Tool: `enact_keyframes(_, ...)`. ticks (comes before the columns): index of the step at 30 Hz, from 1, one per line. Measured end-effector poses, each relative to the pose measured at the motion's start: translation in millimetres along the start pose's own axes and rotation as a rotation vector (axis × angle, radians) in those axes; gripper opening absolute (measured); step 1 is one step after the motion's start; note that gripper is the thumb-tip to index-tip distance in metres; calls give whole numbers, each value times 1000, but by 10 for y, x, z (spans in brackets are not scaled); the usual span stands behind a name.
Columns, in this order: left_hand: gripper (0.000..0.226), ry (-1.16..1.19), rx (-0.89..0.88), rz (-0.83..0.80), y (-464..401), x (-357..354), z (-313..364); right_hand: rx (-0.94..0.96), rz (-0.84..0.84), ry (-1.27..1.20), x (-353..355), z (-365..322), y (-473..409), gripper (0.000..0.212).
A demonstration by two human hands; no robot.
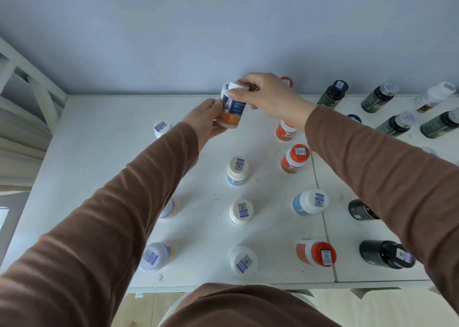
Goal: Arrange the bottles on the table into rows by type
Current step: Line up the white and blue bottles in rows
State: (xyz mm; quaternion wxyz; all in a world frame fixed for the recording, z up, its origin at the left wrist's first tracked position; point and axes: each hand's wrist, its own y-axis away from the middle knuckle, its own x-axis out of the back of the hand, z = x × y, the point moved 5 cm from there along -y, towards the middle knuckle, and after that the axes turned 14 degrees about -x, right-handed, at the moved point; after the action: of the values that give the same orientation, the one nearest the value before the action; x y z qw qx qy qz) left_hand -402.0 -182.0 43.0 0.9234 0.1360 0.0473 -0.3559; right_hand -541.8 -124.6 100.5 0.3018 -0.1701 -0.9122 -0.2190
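- White counter (104, 118): four red-orange plastic bottles (294, 158) in a column right of centre, one at the far edge partly hidden behind the right hand.
- Four white-capped pale-blue-label bottles (237, 170), most in the centre column.
- Three white-capped orange-and-blue-label bottles (157, 256) standing along the left side, one partly hidden by the sleeve.
- Dark green or black bottles (386, 253) on the right side; count unclear, arm covers some.
- Held white bottle with navy-and-orange label (232, 111): lifted above the counter near the far edge, centre.
- Left hand (206, 120): fingers curled round its lower body.
- Right hand (263, 94): fingertips pinch its white cap.
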Motion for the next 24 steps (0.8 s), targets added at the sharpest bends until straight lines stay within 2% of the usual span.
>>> enact_keyframes(5,10,-224,-129,-44,-62,255,307,117,86,40,-10,-361,-76,33)
enact_keyframes(7,7,-393,-170,-47,-115,488,433,139,85,53,-99,-527,-173,30)
enact_keyframes(10,15,-716,-236,-13,-196,903,577,179,80,134,-338,-746,-360,33)
enact_keyframes(15,28,-1108,-210,15,-322,1441,573,218,60,282,-816,-950,-664,39)
enact_keyframes(19,28,-1240,-215,19,-393,1677,485,210,28,404,-1156,-971,-900,40)
enact_keyframes(24,30,-1297,-188,15,-434,1824,358,183,9,454,-1456,-958,-1060,43)
